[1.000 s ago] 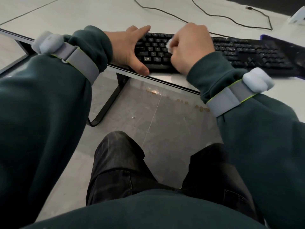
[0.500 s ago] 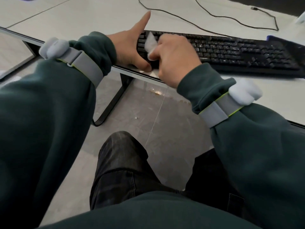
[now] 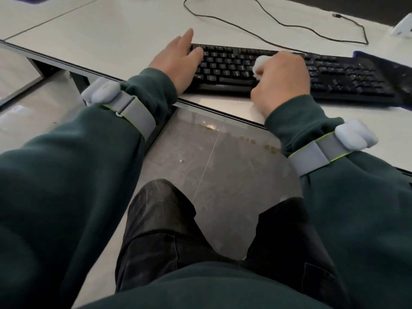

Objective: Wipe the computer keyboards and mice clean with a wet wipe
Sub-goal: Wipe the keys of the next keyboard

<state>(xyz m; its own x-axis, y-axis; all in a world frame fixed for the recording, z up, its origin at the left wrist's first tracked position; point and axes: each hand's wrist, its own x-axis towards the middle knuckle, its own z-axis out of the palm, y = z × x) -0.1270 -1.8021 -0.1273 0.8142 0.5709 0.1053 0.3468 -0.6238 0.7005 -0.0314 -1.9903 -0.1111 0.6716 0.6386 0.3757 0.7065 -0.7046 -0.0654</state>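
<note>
A black keyboard [image 3: 334, 73] lies along the near edge of the white desk [image 3: 111, 30]. My left hand [image 3: 178, 61] rests flat on the keyboard's left end, fingers straight, the thumb down at the front edge. My right hand [image 3: 281, 83] is curled into a fist over the middle keys and grips a bunched white wet wipe [image 3: 259, 64], which sticks out at the thumb side and touches the keys. No mouse is visible.
A thin black cable [image 3: 267, 18] loops across the desk behind the keyboard. A dark mat [image 3: 396, 68] lies under the keyboard's right end. A white object [image 3: 401, 27] stands at the far right. Below the desk edge are grey floor tiles and my knees.
My right hand slid right with the wipe, from the keyboard's left end to its middle. My left hand laid flat on the left end, its index finger lowered.
</note>
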